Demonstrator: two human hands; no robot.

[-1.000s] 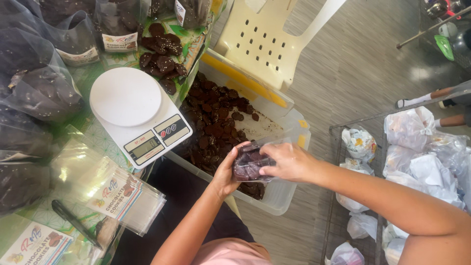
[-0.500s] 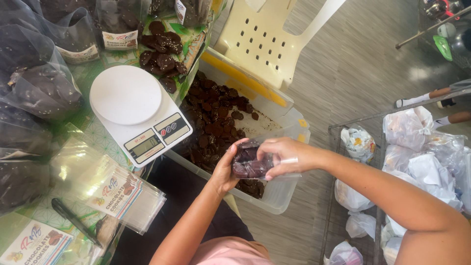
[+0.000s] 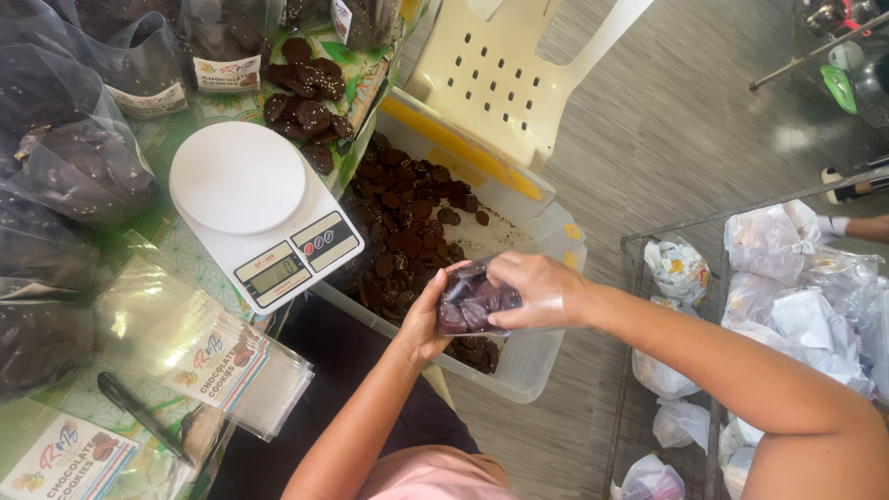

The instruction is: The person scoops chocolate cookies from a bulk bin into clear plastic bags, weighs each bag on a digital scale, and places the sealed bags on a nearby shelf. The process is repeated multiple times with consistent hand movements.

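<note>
While held, clear pouch [image 3: 474,304] shows dark cookies.

Crowding the frame's left: filled bags [image 3: 65,176] and a white scale [image 3: 264,213], leaving little passage there. Sitting open at centre, a clear tub [image 3: 519,356] of dark cookies [image 3: 407,208]. Blocking the top, a plastic chair [image 3: 519,83]. Lying bare at upper right, grey floor [image 3: 694,139], possibly fenced below by a wire rack [image 3: 639,268].
</note>
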